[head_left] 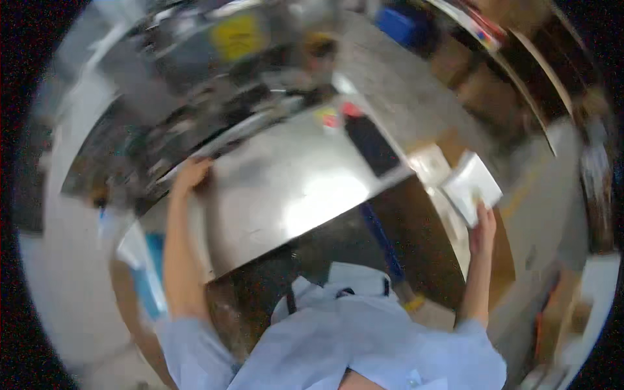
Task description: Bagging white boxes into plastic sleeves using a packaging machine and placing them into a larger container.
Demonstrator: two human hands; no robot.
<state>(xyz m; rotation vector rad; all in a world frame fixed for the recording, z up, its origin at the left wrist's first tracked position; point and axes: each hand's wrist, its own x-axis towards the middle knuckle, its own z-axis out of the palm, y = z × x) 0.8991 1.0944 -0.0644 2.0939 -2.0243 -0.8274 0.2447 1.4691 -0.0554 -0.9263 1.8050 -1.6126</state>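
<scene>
Nearest me is the light-blue shirt [364, 331]. On my right, the right hand [482, 233] has its fingers clasping the near edge of a flat white piece [469, 185], which extends ahead of them and slightly left, by the cardboard box [504, 265]; I can't tell whether the two touch. The piece looks nearly square, so no long axis stands out. The right hand is far nearer to it than the left hand [193, 174], at the left end of the metal counter [266, 208]; blur hides whether those fingers grip anything. Farther off sit a black slab [370, 144] and a yellow sheet [236, 38].
</scene>
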